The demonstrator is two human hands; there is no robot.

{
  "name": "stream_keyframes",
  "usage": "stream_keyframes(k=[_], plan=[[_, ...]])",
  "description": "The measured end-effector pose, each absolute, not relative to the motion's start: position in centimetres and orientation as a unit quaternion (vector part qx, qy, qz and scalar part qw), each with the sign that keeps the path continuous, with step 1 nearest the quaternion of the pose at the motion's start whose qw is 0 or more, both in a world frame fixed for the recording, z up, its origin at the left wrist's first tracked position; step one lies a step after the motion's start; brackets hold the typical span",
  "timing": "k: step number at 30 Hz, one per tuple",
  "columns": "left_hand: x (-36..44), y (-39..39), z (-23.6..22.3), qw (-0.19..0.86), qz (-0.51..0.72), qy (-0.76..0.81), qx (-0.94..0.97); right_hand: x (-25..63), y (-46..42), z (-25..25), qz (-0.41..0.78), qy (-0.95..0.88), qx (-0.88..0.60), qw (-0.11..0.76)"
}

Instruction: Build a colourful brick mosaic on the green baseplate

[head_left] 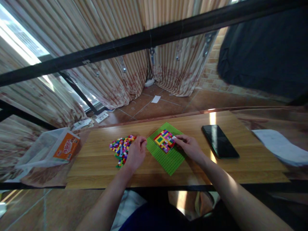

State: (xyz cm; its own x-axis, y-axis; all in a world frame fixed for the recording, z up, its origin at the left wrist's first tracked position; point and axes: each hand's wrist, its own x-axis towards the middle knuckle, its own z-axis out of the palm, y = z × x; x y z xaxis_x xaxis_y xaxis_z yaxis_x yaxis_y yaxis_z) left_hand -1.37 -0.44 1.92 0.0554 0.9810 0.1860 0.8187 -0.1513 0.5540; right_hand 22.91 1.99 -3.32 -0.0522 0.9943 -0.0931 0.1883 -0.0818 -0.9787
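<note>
A green studded baseplate lies turned cornerwise on the wooden table, with a square patch of coloured toy bricks built on it, red, yellow, purple and more. At the patch's right edge, the thumb and forefinger of my right hand pinch a small white toy brick. My left hand is closed between the baseplate and a loose heap of small bricks, fingertips together near the plate's left corner. Whatever those left fingers hold is too small or hidden to tell. The left hand partly covers the heap's right side.
To the right of the baseplate a dark phone rests on the table. A clear plastic box with an orange label stands off the left end. White paper lies at the far right. A black metal bar crosses beyond the table.
</note>
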Motion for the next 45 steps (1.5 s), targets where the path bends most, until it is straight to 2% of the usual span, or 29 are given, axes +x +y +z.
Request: stream_keyframes(k=[7,16,21,29,37,45], plan=[[-1.8,-0.5,1.0,0.129,0.252,0.658,0.697,22.9,2.1,-3.7,0.487,-0.538,-0.553,0.409],[-3.3,0.1,1.1,0.072,0.113,0.638,0.758,23.0,2.1,-3.7,0.484,-0.539,-0.554,0.411],[-4.3,0.4,1.2,0.079,0.063,0.643,0.759,23.0,2.1,-3.6,0.482,-0.543,-0.556,0.405],[-4.4,0.6,1.4,0.113,0.115,0.681,0.714,22.9,2.0,-3.4,0.478,-0.551,-0.549,0.408],[-1.3,0.4,3.4,0.224,0.261,0.573,0.743,22.9,2.1,-3.4,0.473,-0.554,-0.547,0.413],[3.4,1.1,4.0,0.230,0.257,0.517,0.783,22.8,2.0,-3.3,0.479,-0.544,-0.547,0.418]])
